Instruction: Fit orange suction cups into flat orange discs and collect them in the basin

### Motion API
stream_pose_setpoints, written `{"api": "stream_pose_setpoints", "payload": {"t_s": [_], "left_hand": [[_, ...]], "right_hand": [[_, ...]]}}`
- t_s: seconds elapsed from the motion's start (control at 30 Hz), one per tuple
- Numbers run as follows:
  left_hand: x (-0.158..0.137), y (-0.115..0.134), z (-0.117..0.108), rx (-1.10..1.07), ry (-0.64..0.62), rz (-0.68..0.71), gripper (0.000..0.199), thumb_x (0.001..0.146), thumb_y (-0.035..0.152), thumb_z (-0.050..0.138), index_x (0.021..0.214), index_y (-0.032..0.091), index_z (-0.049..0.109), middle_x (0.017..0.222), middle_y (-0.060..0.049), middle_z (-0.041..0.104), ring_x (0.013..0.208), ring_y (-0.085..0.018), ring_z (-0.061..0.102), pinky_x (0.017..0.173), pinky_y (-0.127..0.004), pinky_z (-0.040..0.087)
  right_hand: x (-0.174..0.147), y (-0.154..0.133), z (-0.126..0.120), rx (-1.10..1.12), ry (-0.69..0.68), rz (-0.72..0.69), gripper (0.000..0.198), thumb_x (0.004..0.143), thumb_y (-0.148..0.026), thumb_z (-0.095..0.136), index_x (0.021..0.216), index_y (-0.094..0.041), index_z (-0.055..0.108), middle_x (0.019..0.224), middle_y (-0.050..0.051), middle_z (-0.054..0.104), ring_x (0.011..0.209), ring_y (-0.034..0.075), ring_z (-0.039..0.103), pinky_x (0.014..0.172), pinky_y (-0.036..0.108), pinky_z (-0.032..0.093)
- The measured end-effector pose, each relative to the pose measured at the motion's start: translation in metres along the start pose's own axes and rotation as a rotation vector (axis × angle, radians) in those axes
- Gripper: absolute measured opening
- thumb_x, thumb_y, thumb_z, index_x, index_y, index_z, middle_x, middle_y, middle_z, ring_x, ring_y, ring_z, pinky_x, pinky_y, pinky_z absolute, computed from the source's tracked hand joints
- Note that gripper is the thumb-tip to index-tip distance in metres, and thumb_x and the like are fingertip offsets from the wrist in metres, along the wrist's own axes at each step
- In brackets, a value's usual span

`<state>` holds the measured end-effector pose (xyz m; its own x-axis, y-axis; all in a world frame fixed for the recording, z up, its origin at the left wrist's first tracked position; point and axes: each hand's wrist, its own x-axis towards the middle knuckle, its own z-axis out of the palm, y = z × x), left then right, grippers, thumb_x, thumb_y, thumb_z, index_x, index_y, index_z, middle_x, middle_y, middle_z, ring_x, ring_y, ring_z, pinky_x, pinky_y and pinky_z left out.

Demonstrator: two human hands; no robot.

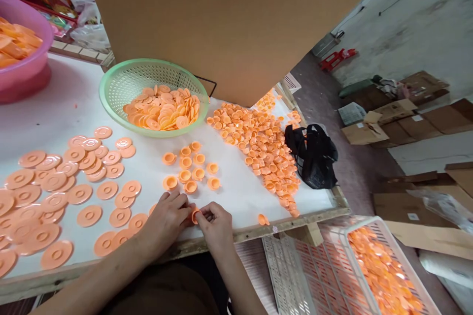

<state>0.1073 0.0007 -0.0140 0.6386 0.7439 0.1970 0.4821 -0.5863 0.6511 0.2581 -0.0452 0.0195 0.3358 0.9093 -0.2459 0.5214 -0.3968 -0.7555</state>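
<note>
A small orange toy cup (195, 215) is held between my two hands at the table's front edge. My right hand (216, 221) pinches its right side, the thumb by the rim. My left hand (170, 214) closes on its left side, and those fingertips are partly hidden. Just beyond my hands, several toy cups (185, 162) stand mostly upright in a loose group. To the left, many flat orange toy saucers (89, 215) are spread out, some overlapping. A big heap of toy cups (254, 138) lies to the right.
A green colander (114, 88) of orange discs stands behind, near a large cardboard box (236, 24). At left is a pink basin (25, 74) of orange pieces. A black bag (314, 157) lies at the right edge. Below stands a plastic crate (306, 275) with orange pieces.
</note>
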Motion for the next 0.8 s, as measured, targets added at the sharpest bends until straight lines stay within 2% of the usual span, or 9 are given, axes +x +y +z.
{"api": "stream_pose_setpoints", "payload": {"t_s": [0.1,0.2,0.3,0.4,0.5,0.6,0.67,0.73,0.8], "left_hand": [[-0.001,-0.001,-0.002,-0.056,-0.004,-0.055,0.017,0.091,0.030,0.058,0.083,0.020,0.068,0.081,-0.003,0.060,0.085,-0.020,0.050,0.076,-0.035,0.033],[0.000,0.001,-0.008,-0.226,-0.070,-0.163,0.007,0.086,0.025,0.063,0.087,0.023,0.070,0.084,-0.002,0.062,0.089,-0.019,0.053,0.078,-0.033,0.036],[0.004,0.007,-0.010,-0.436,-0.117,-0.376,0.011,0.083,0.022,0.059,0.084,0.023,0.070,0.078,0.001,0.063,0.075,-0.014,0.055,0.068,-0.026,0.039],[0.008,0.014,-0.004,-0.444,-0.117,-0.537,0.015,0.080,0.020,0.054,0.069,0.019,0.064,0.067,0.001,0.061,0.064,-0.013,0.054,0.060,-0.024,0.037],[0.005,0.018,0.006,-0.395,-0.059,-0.474,0.022,0.082,0.020,0.048,0.061,0.017,0.054,0.065,0.000,0.058,0.061,-0.012,0.052,0.058,-0.024,0.035],[-0.002,0.017,0.013,-0.440,0.010,-0.382,0.026,0.088,0.026,0.044,0.067,0.018,0.056,0.070,-0.001,0.058,0.061,-0.011,0.053,0.059,-0.023,0.038],[-0.004,0.016,0.015,-0.426,0.006,-0.392,0.025,0.088,0.028,0.045,0.068,0.018,0.055,0.069,-0.001,0.059,0.062,-0.012,0.054,0.060,-0.022,0.039],[-0.001,0.017,0.015,-0.357,-0.018,-0.437,0.024,0.085,0.025,0.046,0.063,0.018,0.052,0.064,0.000,0.058,0.060,-0.012,0.053,0.058,-0.023,0.037],[0.006,0.018,0.014,-0.287,-0.029,-0.462,0.023,0.082,0.024,0.048,0.061,0.018,0.051,0.061,0.000,0.058,0.057,-0.012,0.051,0.056,-0.023,0.034]], "right_hand": [[0.001,-0.001,0.006,-0.041,0.026,-0.042,0.016,0.074,-0.020,0.058,0.059,-0.019,0.054,0.065,-0.001,0.058,0.059,0.012,0.053,0.059,0.024,0.043],[0.001,-0.002,0.007,-0.066,0.021,-0.098,0.016,0.073,-0.017,0.056,0.058,-0.019,0.051,0.066,-0.001,0.054,0.060,0.012,0.051,0.059,0.023,0.041],[0.001,-0.002,0.006,-0.062,0.015,-0.123,0.013,0.071,-0.012,0.053,0.061,-0.019,0.050,0.067,-0.002,0.052,0.061,0.011,0.050,0.059,0.023,0.040],[0.000,0.000,0.005,-0.059,0.005,-0.118,0.014,0.069,-0.009,0.053,0.060,-0.019,0.050,0.067,-0.002,0.053,0.062,0.011,0.051,0.059,0.022,0.040],[-0.003,0.003,0.007,-0.073,0.043,-0.116,0.016,0.072,-0.010,0.054,0.060,-0.019,0.050,0.066,-0.003,0.054,0.063,0.011,0.052,0.060,0.022,0.039],[-0.010,0.005,0.013,-0.128,0.127,-0.127,0.018,0.078,-0.014,0.055,0.061,-0.019,0.053,0.066,-0.002,0.056,0.064,0.012,0.052,0.061,0.023,0.039],[-0.013,0.006,0.016,-0.171,0.164,-0.140,0.018,0.078,-0.014,0.056,0.061,-0.019,0.056,0.066,-0.001,0.058,0.064,0.012,0.053,0.062,0.024,0.040],[-0.010,0.006,0.013,-0.176,0.140,-0.160,0.018,0.077,-0.013,0.056,0.061,-0.019,0.060,0.066,0.000,0.060,0.063,0.012,0.055,0.061,0.024,0.041],[0.003,0.005,-0.001,-0.175,0.036,-0.186,0.016,0.075,-0.016,0.058,0.062,-0.020,0.065,0.063,-0.001,0.062,0.060,0.012,0.057,0.059,0.023,0.043]]}}
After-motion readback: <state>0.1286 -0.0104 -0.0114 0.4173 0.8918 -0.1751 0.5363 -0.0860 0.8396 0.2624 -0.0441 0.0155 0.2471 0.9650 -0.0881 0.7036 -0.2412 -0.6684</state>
